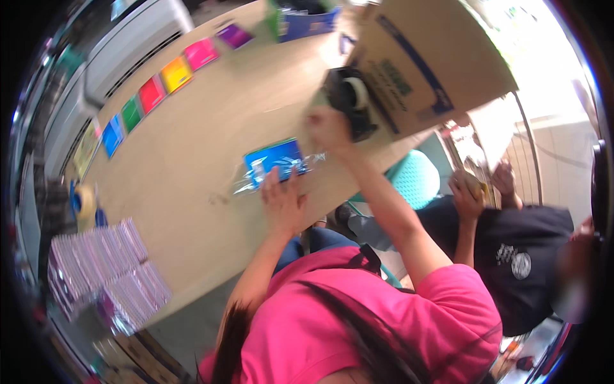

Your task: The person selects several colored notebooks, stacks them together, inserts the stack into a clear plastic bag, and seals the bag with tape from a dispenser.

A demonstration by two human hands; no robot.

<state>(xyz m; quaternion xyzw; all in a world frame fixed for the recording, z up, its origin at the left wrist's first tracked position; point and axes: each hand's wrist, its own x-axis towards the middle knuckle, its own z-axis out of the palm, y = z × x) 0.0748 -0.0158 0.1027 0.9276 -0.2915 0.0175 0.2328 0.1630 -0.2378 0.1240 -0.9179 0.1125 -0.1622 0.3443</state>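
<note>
A blue notebook-like packet (276, 160) in loose clear plastic wrap lies on the table in front of me. My left hand (283, 201) rests on its near edge with the fingers stretched out and flat. Beside the black tape dispenser (348, 96), which carries a roll of tape, is my right hand (329, 131). Motion smears its fingers, so whether it holds a piece of tape cannot be made out.
Small coloured booklets, including a yellow one (176, 74), line the table's far left edge. Stacked wrapped packs (105, 265) fill the near left corner. A large cardboard box (428, 57) stands at the right. A person in black (505, 256) sits beside me, near a turquoise stool (416, 179).
</note>
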